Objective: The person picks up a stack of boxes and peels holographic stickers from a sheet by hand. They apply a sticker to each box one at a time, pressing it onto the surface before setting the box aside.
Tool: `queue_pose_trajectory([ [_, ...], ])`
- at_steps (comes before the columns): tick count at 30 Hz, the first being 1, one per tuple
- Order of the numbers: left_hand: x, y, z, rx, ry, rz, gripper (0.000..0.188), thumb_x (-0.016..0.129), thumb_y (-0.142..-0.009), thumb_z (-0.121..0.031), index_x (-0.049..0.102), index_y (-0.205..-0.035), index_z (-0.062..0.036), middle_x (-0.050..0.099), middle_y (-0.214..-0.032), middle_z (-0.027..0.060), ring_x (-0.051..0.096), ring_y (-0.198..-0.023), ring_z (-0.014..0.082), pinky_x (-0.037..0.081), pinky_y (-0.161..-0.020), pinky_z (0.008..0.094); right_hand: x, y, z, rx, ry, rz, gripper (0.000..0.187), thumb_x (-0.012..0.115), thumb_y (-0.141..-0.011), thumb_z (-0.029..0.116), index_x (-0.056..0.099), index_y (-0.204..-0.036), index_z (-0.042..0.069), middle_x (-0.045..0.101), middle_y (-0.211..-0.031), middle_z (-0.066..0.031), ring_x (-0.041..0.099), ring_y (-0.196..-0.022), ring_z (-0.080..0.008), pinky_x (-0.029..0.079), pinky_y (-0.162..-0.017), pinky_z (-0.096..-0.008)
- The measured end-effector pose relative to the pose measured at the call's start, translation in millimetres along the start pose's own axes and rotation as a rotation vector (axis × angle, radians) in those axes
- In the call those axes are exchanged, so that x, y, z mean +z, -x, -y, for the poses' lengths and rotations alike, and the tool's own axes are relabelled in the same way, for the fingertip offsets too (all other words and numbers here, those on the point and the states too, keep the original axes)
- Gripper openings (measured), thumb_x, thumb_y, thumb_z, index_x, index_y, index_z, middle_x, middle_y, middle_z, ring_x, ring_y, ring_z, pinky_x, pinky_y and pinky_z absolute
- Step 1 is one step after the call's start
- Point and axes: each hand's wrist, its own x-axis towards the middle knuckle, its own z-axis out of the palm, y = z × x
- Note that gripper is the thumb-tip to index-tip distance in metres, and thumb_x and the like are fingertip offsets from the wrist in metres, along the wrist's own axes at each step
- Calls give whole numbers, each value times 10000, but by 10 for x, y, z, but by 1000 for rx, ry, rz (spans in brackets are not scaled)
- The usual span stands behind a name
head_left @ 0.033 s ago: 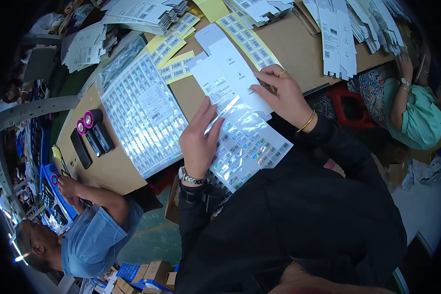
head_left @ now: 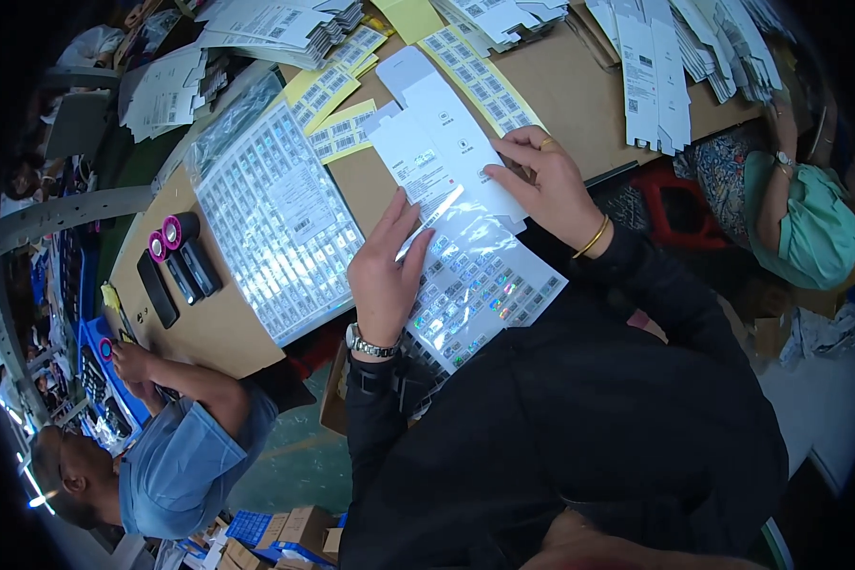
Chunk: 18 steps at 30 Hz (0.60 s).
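Observation:
A flat, unfolded white carton [head_left: 427,133] lies tilted in front of me, its far flap pointing up the table. My right hand [head_left: 553,185] pinches its right edge between thumb and fingers. Overlapping the near end of the carton is a glossy sheet of hologram stickers [head_left: 484,285], which hangs past the table's edge toward my lap. My left hand [head_left: 382,271] grips the sheet's left side, thumb on top and a fingertip at the carton's left edge. Its other fingers are partly hidden.
A large sheet of small stickers [head_left: 275,218] lies to the left, beside yellow barcode label sheets [head_left: 475,76]. Stacks of flat cartons [head_left: 266,24] line the far side. Pink-ringed rolls [head_left: 173,231] and a black phone [head_left: 157,288] sit farther left. Co-workers [head_left: 180,465] sit at both sides.

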Motion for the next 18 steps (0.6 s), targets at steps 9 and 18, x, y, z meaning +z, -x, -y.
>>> queue_pose_trajectory([
  [9, -124, -59, -105, -70, 78, 1, 214, 779, -925, -103, 752, -1110, 3, 761, -1138, 134, 741, -907, 258, 570, -786, 320, -84, 24, 8, 327, -661, -91, 320, 700, -1001, 51, 680, -1307, -39, 740, -1073, -57, 673, -918, -68, 548, -815, -215],
  [18, -135, -48, -67, -366, 473, 13, 143, 748, -986, -84, 728, -1031, 50, 722, -831, 21, 591, -754, 20, 460, -671, 187, -785, -22, -247, 253, -555, -500, 325, 684, -1016, 49, 664, -1320, -64, 756, -1091, -71, 688, -954, -80, 555, -853, -220],
])
